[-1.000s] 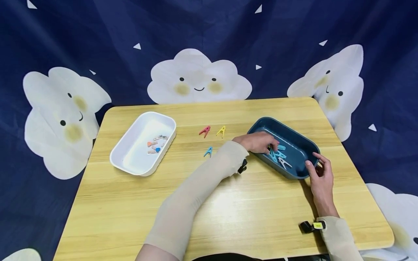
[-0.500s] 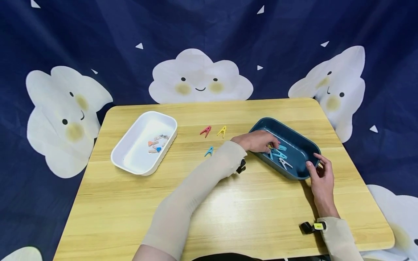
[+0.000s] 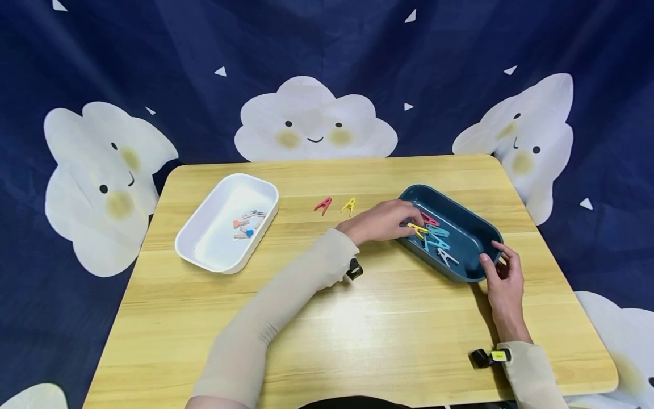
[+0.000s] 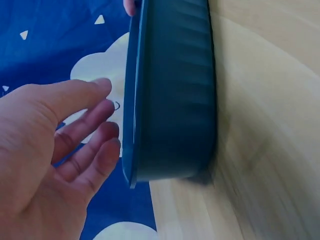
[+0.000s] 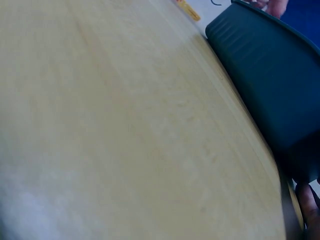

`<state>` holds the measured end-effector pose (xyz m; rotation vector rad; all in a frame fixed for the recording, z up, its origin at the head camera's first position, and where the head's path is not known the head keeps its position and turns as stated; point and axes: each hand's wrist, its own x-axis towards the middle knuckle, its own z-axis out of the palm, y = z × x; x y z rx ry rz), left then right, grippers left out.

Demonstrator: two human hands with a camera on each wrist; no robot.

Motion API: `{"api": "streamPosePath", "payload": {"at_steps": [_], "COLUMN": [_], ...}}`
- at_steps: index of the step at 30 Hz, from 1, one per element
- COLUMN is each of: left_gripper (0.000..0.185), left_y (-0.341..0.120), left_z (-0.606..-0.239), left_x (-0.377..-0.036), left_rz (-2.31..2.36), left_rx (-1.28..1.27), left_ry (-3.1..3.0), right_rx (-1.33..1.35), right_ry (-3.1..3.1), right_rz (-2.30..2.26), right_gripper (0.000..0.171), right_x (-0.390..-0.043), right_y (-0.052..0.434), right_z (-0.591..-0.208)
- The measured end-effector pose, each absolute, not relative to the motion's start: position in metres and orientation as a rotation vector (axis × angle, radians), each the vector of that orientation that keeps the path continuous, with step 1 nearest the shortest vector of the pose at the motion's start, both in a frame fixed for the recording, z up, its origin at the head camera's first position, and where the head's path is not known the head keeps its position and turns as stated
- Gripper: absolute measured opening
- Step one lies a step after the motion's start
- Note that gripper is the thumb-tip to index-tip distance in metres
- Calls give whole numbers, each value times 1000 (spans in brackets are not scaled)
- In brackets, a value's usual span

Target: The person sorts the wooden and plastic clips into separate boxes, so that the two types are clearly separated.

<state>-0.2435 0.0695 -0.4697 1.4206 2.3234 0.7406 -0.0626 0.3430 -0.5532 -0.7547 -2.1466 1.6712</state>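
In the head view, my left hand (image 3: 380,221) reaches over the near-left rim of the dark teal bin (image 3: 472,238). The left wrist view shows its thumb and fingers apart with nothing between them. My right hand (image 3: 506,295) grips the bin's right end, thumb over the rim and fingers on the outer side. Inside the bin lie a yellow clothespin (image 3: 419,229) by my left fingertips, a red clothespin (image 3: 430,218), several blue clothespins (image 3: 440,232) and a white clothespin (image 3: 447,257).
On the wooden table (image 3: 388,329), a red clothespin (image 3: 323,205) and a yellow clothespin (image 3: 349,205) lie between the two bins. At left stands a white bin (image 3: 212,218) with several small wooden pegs (image 3: 240,224). A cloud-patterned blue curtain (image 3: 434,51) hangs behind.
My left hand has drawn back leftward from the clothespins, uncovering a yellow and a red one in the bin. Its forearm now hides the blue clothespin on the table. The right hand stays put.
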Motion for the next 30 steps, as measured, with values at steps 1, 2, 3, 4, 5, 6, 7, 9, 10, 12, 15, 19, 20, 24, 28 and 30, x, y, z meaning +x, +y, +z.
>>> {"api": "streamPosePath", "payload": {"at_steps": [1, 2, 3, 4, 5, 6, 7, 9, 10, 12, 15, 19, 20, 24, 28, 30], "left_gripper": [29, 30, 30, 30, 31, 32, 33, 34, 34, 34, 34, 36, 36, 35, 32, 30], "left_y": [65, 60, 55, 51, 46, 41, 37, 29, 24, 15, 2, -16, -21, -40, -56, -62], "left_z": [-470, -471, -472, -473, -474, -476, -477, -479, -480, -482, -484, -489, -490, -497, -502, -505], "left_x": [-242, -241, -240, -239, -239, -238, -238, -237, -237, -238, -239, -238, -238, -233, -227, -225], "left_rz": [754, 759, 767, 779, 787, 797, 813, 832, 841, 866, 898, 938, 945, 989, 1000, 996], "left_rx": [1401, 1380, 1364, 1346, 1326, 1302, 1280, 1241, 1220, 1188, 1155, 1093, 1073, 970, 850, 801], "left_ry": [2338, 2354, 2370, 2380, 2390, 2396, 2399, 2411, 2419, 2435, 2457, 2490, 2502, 2561, 2620, 2646], "right_rx": [-756, -757, -758, -758, -759, -761, -763, -767, -769, -773, -775, -765, -762, -751, -755, -758], "right_ry": [-2148, -2149, -2149, -2148, -2145, -2144, -2143, -2148, -2149, -2150, -2142, -2135, -2133, -2132, -2143, -2148], "right_rz": [1671, 1671, 1672, 1675, 1677, 1679, 1680, 1678, 1677, 1682, 1692, 1691, 1689, 1692, 1690, 1689], "right_gripper": [49, 49, 50, 50, 50, 49, 49, 49, 49, 50, 50, 49, 49, 49, 49, 50], "right_x": [-63, -63, -63, -63, -63, -63, -63, -63, -63, -63, -63, -63, -63, -63, -62, -62], "right_y": [343, 343, 343, 344, 344, 344, 344, 345, 345, 345, 345, 344, 343, 343, 344, 344], "right_z": [-553, -553, -553, -554, -554, -554, -554, -554, -554, -554, -554, -553, -552, -553, -554, -554]}}
